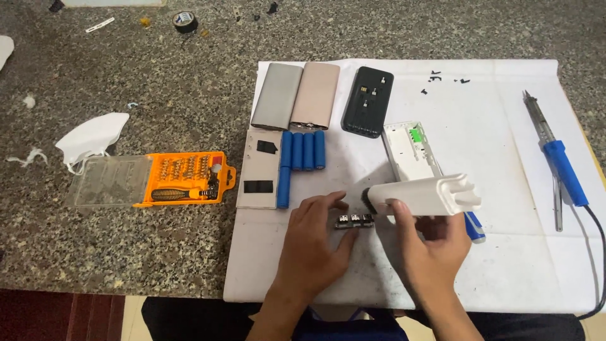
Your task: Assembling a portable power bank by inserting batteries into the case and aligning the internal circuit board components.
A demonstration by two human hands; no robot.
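My right hand [432, 243] holds a white plastic power-bank shell [423, 196] lying sideways just above the white sheet [505, 126]. My left hand [315, 243] rests palm down on the sheet, fingertips touching a small dark circuit board with metal ports [353, 221]. Under the shell, next to my right hand, lies a blue-handled tool [475, 226]. Several blue cylindrical cells [303, 151] lie side by side beyond my left hand, one more lower at the left.
A grey case [276, 96], a rose-gold case [315, 95], a black power bank [368, 101] and an open white tray [410, 150] lie on the sheet. A blue soldering iron [562, 164] lies right. An orange screwdriver-bit box [183, 179], a white mask [91, 136] and a tape roll [185, 22] sit on the granite counter.
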